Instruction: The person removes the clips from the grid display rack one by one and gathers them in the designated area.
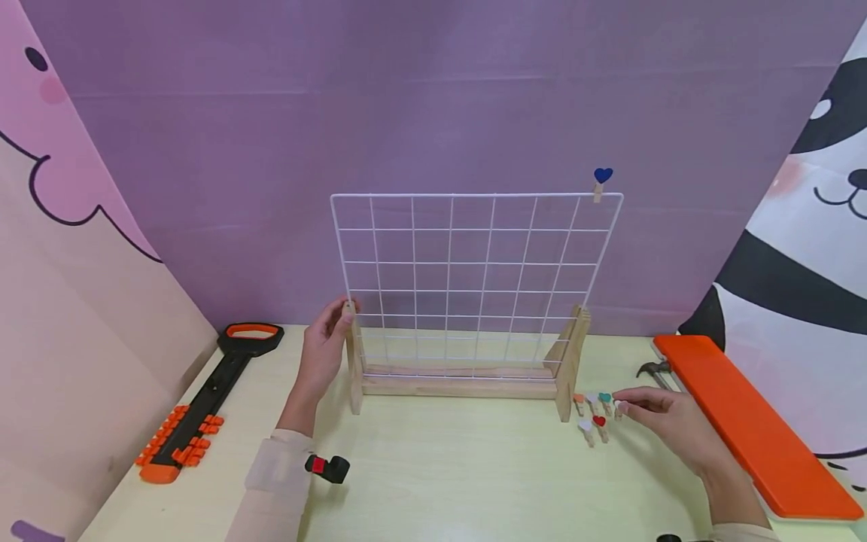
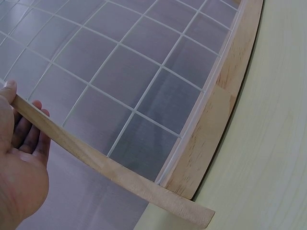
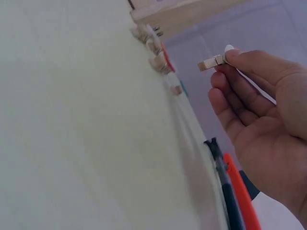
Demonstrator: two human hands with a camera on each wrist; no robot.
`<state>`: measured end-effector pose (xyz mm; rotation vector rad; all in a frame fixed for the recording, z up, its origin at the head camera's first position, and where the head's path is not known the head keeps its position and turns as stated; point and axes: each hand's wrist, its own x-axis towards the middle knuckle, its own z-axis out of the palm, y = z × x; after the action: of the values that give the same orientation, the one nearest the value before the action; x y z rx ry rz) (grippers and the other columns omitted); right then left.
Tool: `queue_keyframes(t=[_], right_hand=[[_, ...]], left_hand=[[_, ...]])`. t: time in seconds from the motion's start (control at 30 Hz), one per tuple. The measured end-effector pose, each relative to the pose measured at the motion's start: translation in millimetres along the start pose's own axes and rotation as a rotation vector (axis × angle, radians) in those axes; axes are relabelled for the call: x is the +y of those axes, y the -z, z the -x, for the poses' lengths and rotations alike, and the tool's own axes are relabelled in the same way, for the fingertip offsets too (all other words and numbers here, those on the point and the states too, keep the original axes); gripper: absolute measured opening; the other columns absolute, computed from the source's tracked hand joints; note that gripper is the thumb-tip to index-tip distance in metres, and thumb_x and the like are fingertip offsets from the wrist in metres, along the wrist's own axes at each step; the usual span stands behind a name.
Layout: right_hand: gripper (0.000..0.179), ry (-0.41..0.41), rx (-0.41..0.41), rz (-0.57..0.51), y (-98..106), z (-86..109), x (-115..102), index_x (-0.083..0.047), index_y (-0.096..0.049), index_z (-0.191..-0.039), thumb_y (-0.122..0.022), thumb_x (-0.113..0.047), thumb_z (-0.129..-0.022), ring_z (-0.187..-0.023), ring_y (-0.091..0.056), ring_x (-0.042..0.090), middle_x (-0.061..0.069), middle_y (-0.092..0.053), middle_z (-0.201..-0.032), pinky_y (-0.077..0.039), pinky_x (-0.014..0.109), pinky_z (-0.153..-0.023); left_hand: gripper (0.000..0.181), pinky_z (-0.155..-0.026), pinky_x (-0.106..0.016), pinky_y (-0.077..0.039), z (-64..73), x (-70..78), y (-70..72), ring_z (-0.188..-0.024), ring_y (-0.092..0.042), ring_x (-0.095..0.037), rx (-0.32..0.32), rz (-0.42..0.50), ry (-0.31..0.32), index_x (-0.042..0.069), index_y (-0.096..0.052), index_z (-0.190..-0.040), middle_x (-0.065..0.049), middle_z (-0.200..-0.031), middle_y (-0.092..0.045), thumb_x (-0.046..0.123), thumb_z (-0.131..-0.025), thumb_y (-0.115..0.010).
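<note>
A white wire grid stands upright in a wooden stand, with a blue heart clothespin clipped to its top rail near the right corner. My left hand grips the upper part of the stand's left post; the left wrist view shows thumb on one side, fingers on the other. Between right thumb and forefinger, my right hand pinches a small wooden clothespin with a white heart, held above the table. Several more heart clothespins lie beside the stand's right post, among them a red one and a teal one.
At the left lies a long black tool with an orange-lined handle and orange clips along its sides. A claw hammer rests behind my right hand, against a long orange case. Purple cloth hangs behind the stand.
</note>
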<state>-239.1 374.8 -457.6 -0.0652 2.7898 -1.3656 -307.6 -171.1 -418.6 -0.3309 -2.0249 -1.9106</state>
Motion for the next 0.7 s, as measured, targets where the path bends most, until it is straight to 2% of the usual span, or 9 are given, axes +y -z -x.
queue_keyframes(t=[0.13, 0.33, 0.47, 0.6, 0.7], right_hand=[[0.038, 0.0, -0.016, 0.04, -2, 0.3, 9, -0.01, -0.074, -0.127, -0.073, -0.034, -0.097, -0.098, -0.059, -0.01, 0.001, -0.076, -0.121, -0.053, 0.017, -0.082], [0.039, -0.008, -0.092, -0.032, -6, -1.2, 17, -0.004, -0.072, -0.127, -0.073, -0.028, -0.097, -0.097, -0.062, -0.004, 0.007, -0.075, -0.122, -0.054, 0.019, -0.083], [0.035, 0.039, -0.085, 0.005, -9, -2.6, 21, -0.005, -0.074, -0.124, -0.074, -0.027, -0.097, -0.096, -0.062, -0.003, 0.011, -0.074, -0.122, -0.055, 0.018, -0.081], [0.032, 0.066, -0.065, 0.088, -10, -2.0, 25, -0.009, -0.076, -0.122, -0.074, -0.028, -0.096, -0.093, -0.06, -0.005, 0.009, -0.075, -0.12, -0.054, 0.018, -0.079], [0.031, 0.07, -0.05, 0.106, -11, -2.5, 28, -0.011, -0.076, -0.121, -0.075, -0.029, -0.095, -0.092, -0.061, -0.004, 0.008, -0.076, -0.118, -0.054, 0.018, -0.079]], left_hand=[[0.041, -0.102, -0.013, -0.045, 0.2, 0.0, -0.1, -0.129, -0.057, -0.019, 0.001, -0.001, -0.007, 0.007, -0.056, -0.144, -0.02, -0.138, -0.059, 0.026, -0.108, -0.055], [0.039, -0.102, -0.013, -0.046, 0.2, -0.9, 2.1, -0.127, -0.058, -0.014, 0.006, -0.02, -0.026, 0.01, -0.057, -0.143, -0.012, -0.134, -0.063, 0.026, -0.108, -0.056], [0.039, -0.102, -0.013, -0.046, -0.4, -1.1, 1.9, -0.126, -0.059, -0.011, 0.018, -0.02, -0.03, 0.009, -0.058, -0.143, -0.018, -0.136, -0.062, 0.025, -0.108, -0.056], [0.043, -0.102, -0.013, -0.045, -1.2, -1.6, 1.0, -0.125, -0.058, -0.008, 0.014, -0.025, -0.01, 0.005, -0.056, -0.144, -0.022, -0.14, -0.06, 0.028, -0.108, -0.055], [0.044, -0.103, -0.013, -0.045, -1.5, -2.3, 1.3, -0.126, -0.057, -0.008, 0.012, -0.026, -0.001, 0.003, -0.054, -0.145, -0.024, -0.141, -0.059, 0.028, -0.108, -0.055]])
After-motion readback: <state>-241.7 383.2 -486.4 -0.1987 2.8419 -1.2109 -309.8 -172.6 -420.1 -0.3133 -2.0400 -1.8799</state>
